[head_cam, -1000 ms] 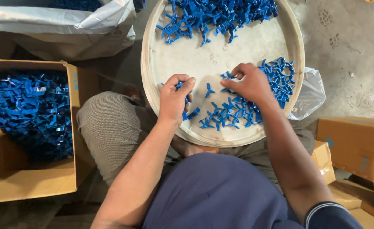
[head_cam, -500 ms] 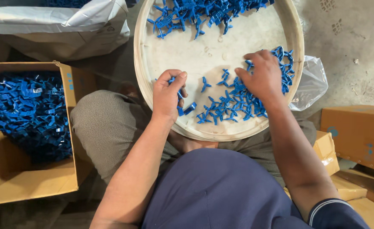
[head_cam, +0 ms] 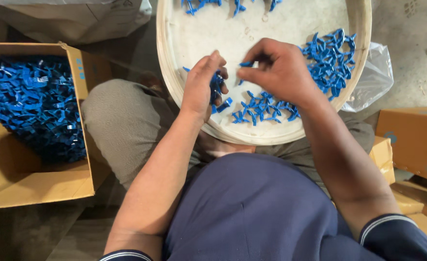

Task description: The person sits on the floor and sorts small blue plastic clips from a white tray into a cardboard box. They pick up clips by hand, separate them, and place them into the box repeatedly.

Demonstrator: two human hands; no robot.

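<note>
Over the round tray (head_cam: 167, 72), the left hand (head_cam: 201, 87) clenches a bunch of blue clips (head_cam: 217, 83); the right hand (head_cam: 278, 72), just beside it, pinches one clip (head_cam: 246, 64) lying crosswise toward the left fingers.

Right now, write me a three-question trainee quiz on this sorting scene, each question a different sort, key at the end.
1. True or false: the left hand holds a bunch of small blue plastic parts.
2. Multiple choice: where does the cardboard box of blue parts sit? A) on the person's left, B) on the person's right, C) inside the round tray.
3. Fill in: the right hand pinches one blue part between thumb and ____.

Key: 1 true. 2 A. 3 fingers; it works over the round shallow tray, which rests on the person's lap with a loose pile of blue parts on its right side.
</note>
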